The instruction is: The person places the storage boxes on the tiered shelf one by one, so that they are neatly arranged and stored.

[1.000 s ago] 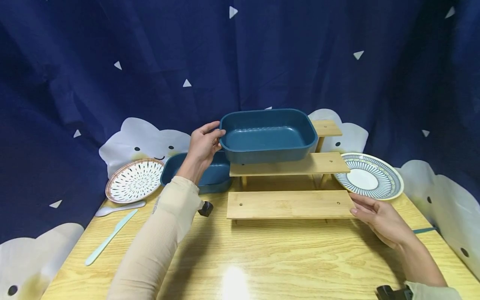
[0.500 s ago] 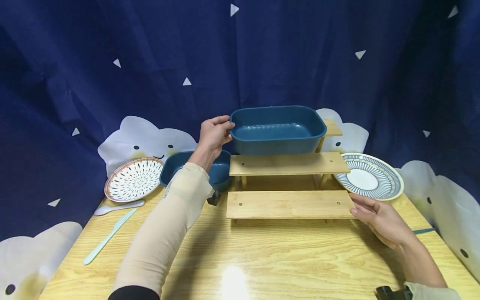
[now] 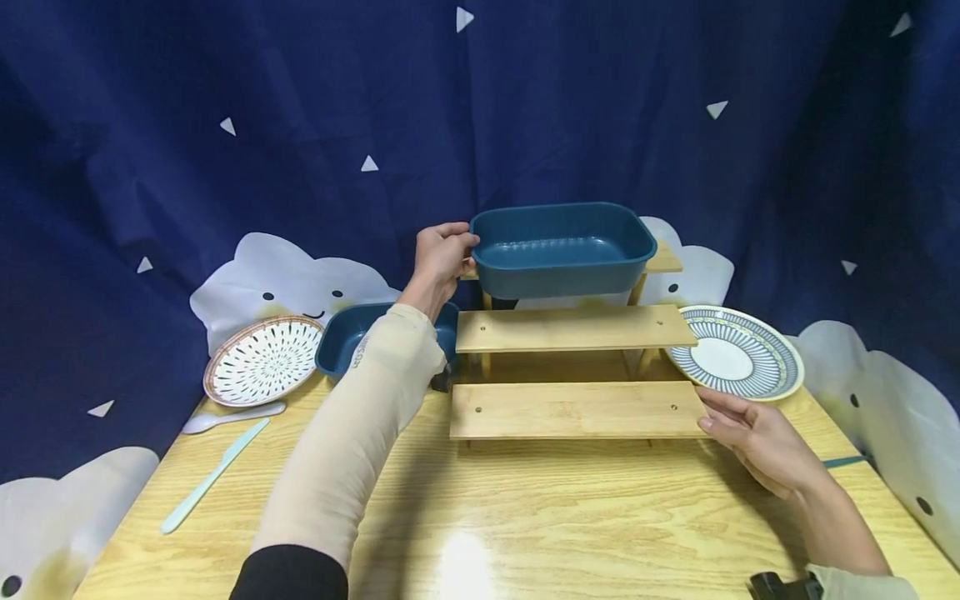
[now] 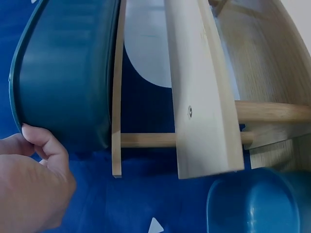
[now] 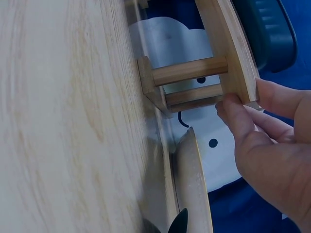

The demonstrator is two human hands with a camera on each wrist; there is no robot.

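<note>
A deep blue rectangular baking dish [image 3: 566, 281] sits at the top tier of a three-tier wooden shelf [image 3: 573, 328]. My left hand [image 3: 442, 260] pinches the dish's left rim between thumb and fingers. In the left wrist view the dish's base [image 4: 63, 77] lies right against the top board. My right hand [image 3: 761, 442] grips the right end of the lowest board [image 3: 573, 410]; the right wrist view shows thumb and fingers [image 5: 238, 114] on either side of that board's end.
A second blue dish [image 3: 348, 333] stands left of the shelf. Further left are a speckled plate [image 3: 266, 362], a pale spoon [image 3: 232, 417] and a mint knife [image 3: 213, 479]. A striped plate [image 3: 723, 358] leans at the right, near a dark green utensil [image 3: 843, 462].
My left hand has moved the blue dish back, up and to the right, from over the middle board to the top tier. My right hand has stayed on the lowest board.
</note>
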